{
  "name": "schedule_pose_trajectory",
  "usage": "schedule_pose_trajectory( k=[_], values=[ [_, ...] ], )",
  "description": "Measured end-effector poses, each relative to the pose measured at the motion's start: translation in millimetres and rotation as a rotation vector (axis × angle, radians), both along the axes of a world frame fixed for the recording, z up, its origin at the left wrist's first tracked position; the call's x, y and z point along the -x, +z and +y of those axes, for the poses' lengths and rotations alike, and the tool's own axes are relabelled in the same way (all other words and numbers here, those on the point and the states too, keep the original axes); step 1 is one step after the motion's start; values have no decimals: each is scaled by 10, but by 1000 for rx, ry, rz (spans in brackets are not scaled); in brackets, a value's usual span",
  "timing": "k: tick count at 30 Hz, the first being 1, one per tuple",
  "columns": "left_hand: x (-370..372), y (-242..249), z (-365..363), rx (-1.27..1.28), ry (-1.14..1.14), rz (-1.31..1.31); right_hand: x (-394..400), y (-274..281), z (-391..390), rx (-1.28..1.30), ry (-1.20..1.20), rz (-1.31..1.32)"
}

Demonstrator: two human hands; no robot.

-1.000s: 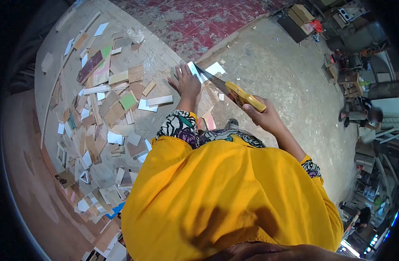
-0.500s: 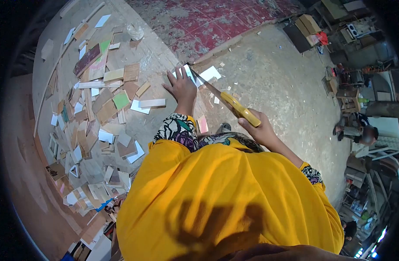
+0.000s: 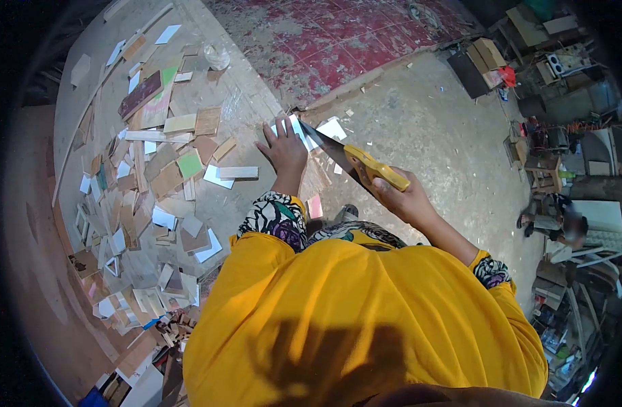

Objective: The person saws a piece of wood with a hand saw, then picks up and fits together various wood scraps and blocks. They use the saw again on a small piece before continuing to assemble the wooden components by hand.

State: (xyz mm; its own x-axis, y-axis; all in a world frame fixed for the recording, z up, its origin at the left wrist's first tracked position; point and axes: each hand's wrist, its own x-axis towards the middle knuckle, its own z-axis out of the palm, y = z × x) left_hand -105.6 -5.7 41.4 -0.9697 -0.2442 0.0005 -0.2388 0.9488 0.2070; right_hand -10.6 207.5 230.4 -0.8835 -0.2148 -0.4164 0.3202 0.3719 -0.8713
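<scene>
My right hand (image 3: 400,198) is wrapped round the yellow handle of a handsaw (image 3: 372,167). The dark saw blade runs up and left from the handle, its tip right at the edge of a white board piece (image 3: 294,126). My left hand (image 3: 284,148) lies flat on that piece near the table's edge, fingers spread and pointing away from me. Part of the piece is hidden under the fingers. Just beyond the blade, a second white piece (image 3: 332,129) shows lower down. Close by my left wrist lies a pale wood block (image 3: 238,173) on the table.
Many wood and board offcuts (image 3: 165,178) cover the wooden table (image 3: 246,85) to the left, with a clear plastic cup (image 3: 216,57) among them. Concrete floor (image 3: 446,149) lies to the right, red tiles (image 3: 338,41) ahead. A person (image 3: 562,220) is at the far right.
The saw has turned in my right hand, so more of the blade's flat side shows. My left hand keeps its place on the white piece. The whole view has shifted slightly.
</scene>
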Motion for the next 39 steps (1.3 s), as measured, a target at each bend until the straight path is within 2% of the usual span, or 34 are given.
schedule_pose_trajectory(
  k=[3, 9, 11, 13, 17, 22, 25, 27, 28, 30, 32, 34, 35, 37, 39],
  values=[
    [-6, 17, 0, 3, -3, -5, 53, -31, -45, 45, -18, 33],
    [5, -17, 2, 19, -8, 4, 92, 199, -27, 86, -31, -86],
    [43, -19, -16, 21, -14, 14, 201, 37, -94, 1, 21, 107],
    [-42, -45, 2, 22, -31, 7, 418, -679, -182, -111, -28, 181],
    [-10, 0, -18, 45, -9, 41, 705, -887, -445, 53, -99, 133],
    [4, 7, 11, 7, 40, -16, 369, -429, -279, -149, 14, 122],
    [-4, 25, 14, 9, 43, -27, 129, 19, 0, -102, -15, 60],
    [10, 25, 39, 9, 51, -33, 67, 201, 150, -7, -78, -150],
    [8, 23, 45, 20, 44, -35, 105, 165, 130, -4, -77, -152],
    [37, 13, 13, 37, 42, -38, 232, -32, 29, 92, -37, 96],
    [-15, -17, 16, 52, 2, 21, 568, -567, -213, -92, 24, 195],
    [-18, -37, 32, 40, 14, 5, 885, -960, -533, -106, 31, 167],
    [1, -48, 32, 35, 24, -18, 907, -960, -648, -102, 31, 172],
    [19, 16, 4, 40, 29, -40, 909, -945, -794, -283, 93, 284],
    [2, 48, 28, 7, 58, -57, 880, -929, -704, -208, 53, 205]
  ],
)
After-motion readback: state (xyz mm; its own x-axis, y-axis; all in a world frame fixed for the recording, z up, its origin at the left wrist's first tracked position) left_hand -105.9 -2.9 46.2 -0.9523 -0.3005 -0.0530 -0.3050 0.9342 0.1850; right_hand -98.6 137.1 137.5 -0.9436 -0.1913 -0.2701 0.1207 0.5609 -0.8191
